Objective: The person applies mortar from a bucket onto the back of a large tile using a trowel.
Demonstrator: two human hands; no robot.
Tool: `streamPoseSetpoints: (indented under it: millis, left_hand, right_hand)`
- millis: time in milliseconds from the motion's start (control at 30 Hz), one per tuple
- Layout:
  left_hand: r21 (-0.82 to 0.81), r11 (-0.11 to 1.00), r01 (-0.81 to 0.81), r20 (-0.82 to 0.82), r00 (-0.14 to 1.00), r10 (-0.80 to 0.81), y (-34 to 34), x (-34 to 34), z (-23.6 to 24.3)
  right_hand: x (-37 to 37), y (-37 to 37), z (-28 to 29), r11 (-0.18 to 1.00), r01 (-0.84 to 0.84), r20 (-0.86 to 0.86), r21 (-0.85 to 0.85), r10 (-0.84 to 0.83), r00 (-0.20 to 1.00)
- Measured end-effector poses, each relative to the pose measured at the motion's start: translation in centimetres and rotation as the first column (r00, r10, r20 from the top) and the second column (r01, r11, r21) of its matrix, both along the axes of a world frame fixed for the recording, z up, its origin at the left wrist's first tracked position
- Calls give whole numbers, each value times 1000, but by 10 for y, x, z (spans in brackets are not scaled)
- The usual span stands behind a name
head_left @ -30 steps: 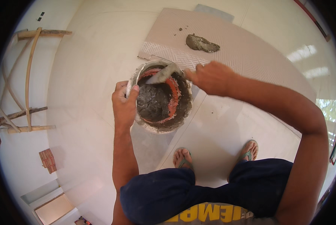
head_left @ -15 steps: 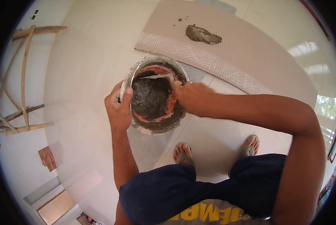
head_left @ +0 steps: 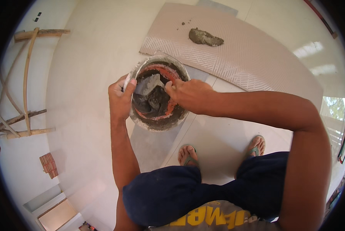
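A mortar-caked bucket point(head_left: 159, 126) is tilted in front of me, its orange-red inner wall smeared grey. My left hand point(head_left: 120, 97) is closed on the bucket's left rim, thumb over the edge. Inside lies dark wet mortar point(head_left: 141, 104). My right hand point(head_left: 190, 95) reaches over the right rim, its fingers wrapped round the handle of a trowel, mostly hidden by the hand. The grey trowel blade point(head_left: 151, 84) rests in the mortar. Beyond the bucket, a lump of mortar point(head_left: 205, 37) sits on a large ribbed pinkish tile point(head_left: 253, 63).
My sandalled feet stand on pale floor tiles point(head_left: 211, 133) below the bucket. Far left, wooden poles point(head_left: 27, 81) lean by a white wall. A small stack of red bricks point(head_left: 49, 165) lies at lower left. Mortar crumbs point(head_left: 183, 23) dot the ribbed tile.
My right hand has moved left and deeper into the bucket. The trowel blade has turned and now shows its flat face in the mortar, which is heaped differently. My left hand keeps its hold.
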State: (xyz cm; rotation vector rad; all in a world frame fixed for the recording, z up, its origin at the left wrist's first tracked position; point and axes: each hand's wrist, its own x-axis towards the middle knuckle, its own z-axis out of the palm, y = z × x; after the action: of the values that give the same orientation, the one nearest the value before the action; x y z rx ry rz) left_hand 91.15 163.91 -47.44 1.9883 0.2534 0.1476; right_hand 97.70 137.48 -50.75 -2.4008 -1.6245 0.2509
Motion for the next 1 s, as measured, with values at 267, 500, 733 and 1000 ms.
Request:
streamPoseSetpoints:
  millis: [267,500,733,1000]
  left_hand:
    - [-116,993,-20,11,1000,21,-6,-1,-4]
    - [-73,989,-125,25,992,127,-4,-13,1]
    - [-83,990,-112,4,994,112,-24,-3,15]
    - [185,961,-206,35,979,203,-45,-8,57]
  right_hand:
    - [0,-19,25,971,-56,-189,-231,12,982]
    - [-26,-29,-3,993,79,-165,-87,-93,982]
    - [-5,-29,49,994,56,244,-99,-31,969]
    - [-28,-18,52,935,95,-221,-342,-179,959]
